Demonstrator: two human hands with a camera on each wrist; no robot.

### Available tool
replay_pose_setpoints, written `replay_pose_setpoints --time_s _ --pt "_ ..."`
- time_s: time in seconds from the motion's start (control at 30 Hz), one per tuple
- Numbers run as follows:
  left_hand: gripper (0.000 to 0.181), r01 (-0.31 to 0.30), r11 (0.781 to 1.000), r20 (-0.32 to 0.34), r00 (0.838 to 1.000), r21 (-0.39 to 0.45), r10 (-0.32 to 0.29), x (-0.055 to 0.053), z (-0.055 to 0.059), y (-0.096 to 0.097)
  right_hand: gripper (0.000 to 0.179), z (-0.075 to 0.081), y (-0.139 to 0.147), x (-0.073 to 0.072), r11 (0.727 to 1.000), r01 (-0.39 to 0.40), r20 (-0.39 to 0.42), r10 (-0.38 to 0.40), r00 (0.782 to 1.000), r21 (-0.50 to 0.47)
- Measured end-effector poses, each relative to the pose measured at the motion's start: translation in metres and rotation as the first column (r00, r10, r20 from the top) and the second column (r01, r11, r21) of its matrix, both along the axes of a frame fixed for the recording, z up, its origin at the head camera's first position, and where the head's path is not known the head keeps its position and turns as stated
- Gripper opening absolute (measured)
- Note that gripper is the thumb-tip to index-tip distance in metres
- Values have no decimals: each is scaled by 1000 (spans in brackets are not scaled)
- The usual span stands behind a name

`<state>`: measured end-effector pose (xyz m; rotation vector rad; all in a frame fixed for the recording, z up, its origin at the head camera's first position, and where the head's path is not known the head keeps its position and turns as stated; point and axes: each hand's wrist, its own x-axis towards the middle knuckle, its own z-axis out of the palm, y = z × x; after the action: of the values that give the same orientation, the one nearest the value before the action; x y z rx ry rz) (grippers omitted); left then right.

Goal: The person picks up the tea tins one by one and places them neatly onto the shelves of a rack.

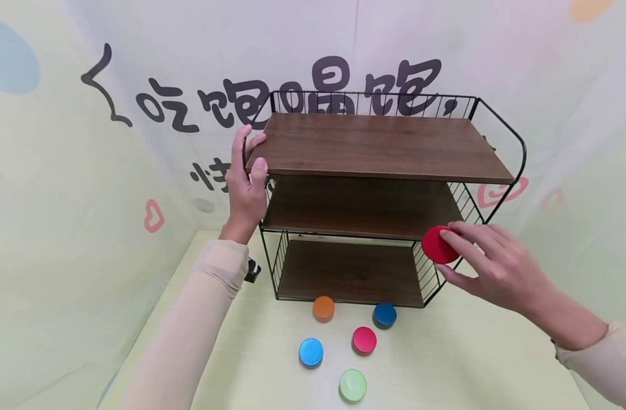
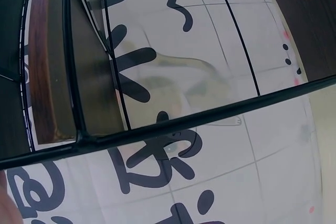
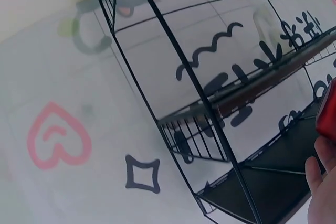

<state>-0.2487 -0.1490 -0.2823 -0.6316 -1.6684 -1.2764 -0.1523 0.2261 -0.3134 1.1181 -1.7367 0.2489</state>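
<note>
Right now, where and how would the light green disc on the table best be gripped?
Probably the light green disc is best pinched by its side wall, from above and the near side, thumb and fingers opposite each other. It lies flat on the table, broad round face up, no handle visible, and apart from the light blue disc and nearby red disc.

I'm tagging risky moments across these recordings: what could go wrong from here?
The right hand pinches the red disc near its edge, so it might slip and fall.
The left hand holds the rack by its upper left side; a pull there could tilt or shift it.
If it slid forward, it might bump the orange disc or dark blue disc at its front.
</note>
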Motion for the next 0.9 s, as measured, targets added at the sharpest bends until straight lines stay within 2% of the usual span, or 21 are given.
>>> replay_pose_setpoints --time_s 0.3,0.57,0.9 --pt "52 -3 1000 -4 1000 -4 3 0 0 0 46 32 -1 -1 1000 -25 -24 25 999 19" --pt "52 6 1000 -13 1000 -4 -6 1 1 1 47 54 -2 -2 996 5 -58 -11 998 -88" --pt "51 -3 1000 -16 1000 1 3 0 -1 0 49 71 8 -10 985 48 -41 -55 998 -166"
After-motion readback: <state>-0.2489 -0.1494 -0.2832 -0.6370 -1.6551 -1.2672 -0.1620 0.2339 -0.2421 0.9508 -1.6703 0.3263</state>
